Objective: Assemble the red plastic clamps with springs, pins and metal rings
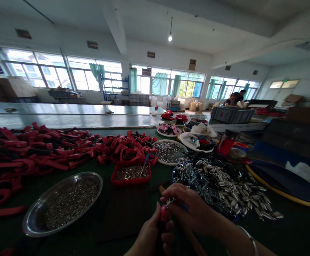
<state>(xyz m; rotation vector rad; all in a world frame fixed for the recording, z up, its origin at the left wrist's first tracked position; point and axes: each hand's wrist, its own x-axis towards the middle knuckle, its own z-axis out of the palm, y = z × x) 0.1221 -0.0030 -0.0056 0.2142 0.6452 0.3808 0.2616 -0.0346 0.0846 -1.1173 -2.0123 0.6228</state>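
Observation:
My left hand point(154, 231) is closed around a red plastic piece point(164, 213), whose upper end sticks out above the thumb; its lower part is dark and mostly hidden. Over that end bends my right hand point(189, 206), its fingertips pinched on a small shiny metal part point(171, 202) that touches or nearly touches the red piece. The part's exact shape is too small to make out. Beneath my right hand runs a wooden stick point(193, 241), partly covered by the hand. Just beyond lies a heap of metal sleeves point(232, 188) and small screws point(200, 176).
A steel bowl of small metal pins point(72, 202) stands left, near a red tray point(131, 182) of metal pins. Red-and-black plastic handles point(50, 145) pile up behind. Further back are a white dish of rings point(169, 151), a yellow-rimmed tray point(285, 181), a grey crate point(232, 114) and people point(235, 99).

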